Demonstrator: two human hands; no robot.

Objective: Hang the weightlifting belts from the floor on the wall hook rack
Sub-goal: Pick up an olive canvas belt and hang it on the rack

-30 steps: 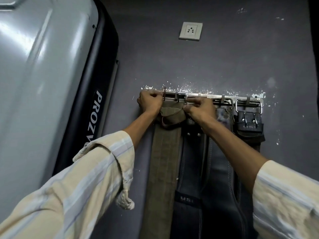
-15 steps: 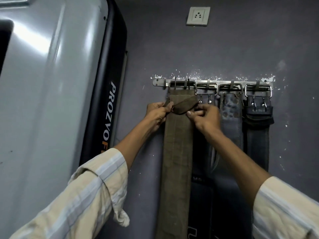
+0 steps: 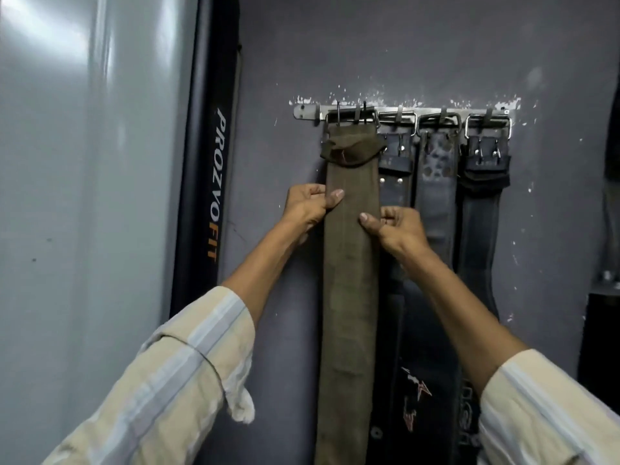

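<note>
A steel wall hook rack [image 3: 305,111] runs across the dark grey wall. Several weightlifting belts hang from it by their buckles. Leftmost is an olive green canvas belt [image 3: 349,297]; to its right hang a dark belt with rivets [image 3: 396,169], a worn grey-blue belt [image 3: 436,196] and a black belt [image 3: 479,229]. My left hand [image 3: 307,204] pinches the olive belt's left edge, thumb on its front. My right hand [image 3: 394,226] pinches its right edge a little lower. The belt hangs flat and straight between them.
A tall grey machine panel with a black edge marked PROZVOFIT [image 3: 214,182] stands close on the left of the rack. Dark equipment [image 3: 600,330] sits at the right edge. Chipped paint surrounds the rack.
Both hands have slid down the olive belt from the folded flap near the buckle to its edges below. The view has moved closer to the wall.
</note>
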